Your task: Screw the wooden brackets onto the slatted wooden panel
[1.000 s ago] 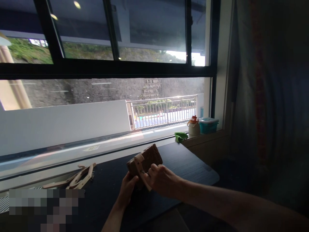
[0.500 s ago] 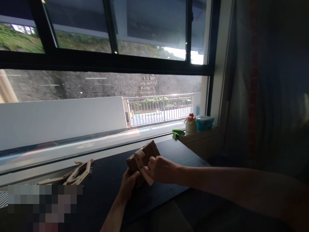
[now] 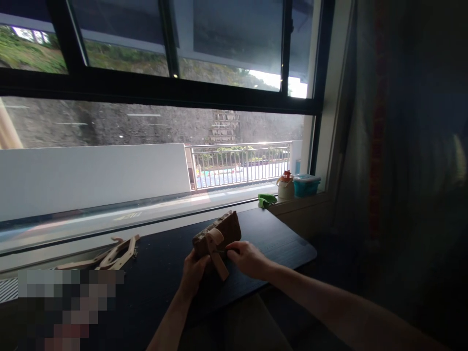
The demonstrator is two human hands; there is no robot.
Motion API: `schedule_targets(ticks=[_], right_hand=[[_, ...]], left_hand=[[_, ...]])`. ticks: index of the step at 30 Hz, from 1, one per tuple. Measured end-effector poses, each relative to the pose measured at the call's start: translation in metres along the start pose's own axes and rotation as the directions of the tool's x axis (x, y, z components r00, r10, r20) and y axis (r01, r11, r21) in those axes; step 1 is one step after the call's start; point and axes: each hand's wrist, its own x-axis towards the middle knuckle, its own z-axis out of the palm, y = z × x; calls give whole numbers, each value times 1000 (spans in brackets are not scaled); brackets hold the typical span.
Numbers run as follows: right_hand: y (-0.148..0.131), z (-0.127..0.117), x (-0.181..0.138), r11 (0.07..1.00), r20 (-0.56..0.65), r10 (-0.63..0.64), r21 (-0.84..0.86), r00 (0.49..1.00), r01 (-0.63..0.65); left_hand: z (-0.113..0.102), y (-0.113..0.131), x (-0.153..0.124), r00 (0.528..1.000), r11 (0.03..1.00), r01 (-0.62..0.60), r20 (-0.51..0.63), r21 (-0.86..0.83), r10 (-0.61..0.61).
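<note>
A brown, rough-edged block (image 3: 231, 229) stands tilted above the dark table. Against its near face lies a pale wooden piece (image 3: 220, 267) with a curved upper end and small holes. My left hand (image 3: 193, 273) is closed around the block's lower left corner, its thumb near the wooden piece. On the other side, my right hand (image 3: 250, 258) is pinched, its fingertips close to the middle of the wooden piece. A thin dark thing seems to run from those fingertips to the wood; it is too small to name.
Several pale wooden parts (image 3: 119, 253) lie at the table's left by the window. On the sill at the right are a green cloth (image 3: 266, 199), a bottle with an orange top (image 3: 285, 186) and a teal box (image 3: 306, 185). The dark table (image 3: 270, 231) has a rounded right corner.
My right hand has drawn back slightly to the right and rotated, showing more of the wooden piece. The block has turned a little in my left hand. The view has shifted slightly.
</note>
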Motion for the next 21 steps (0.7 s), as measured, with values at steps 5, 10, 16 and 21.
schedule_targets(ticks=[5,10,16,21], right_hand=[[6,1,-3,995,-32,63,79,998,-60],[-9,-2,-11,997,-29,-78,13,997,78],[-16,3,-4,977,-1,-183,111,983,182],[-3,8,8,924,-33,87,375,996,-68]], left_hand=[[0,4,-3,1000,1000,-31,-6,-2,31],[1,2,-2,999,1000,-16,-32,1,16],[-1,0,1,995,999,48,-92,17,-46],[-1,4,-3,993,998,69,-95,13,-68]])
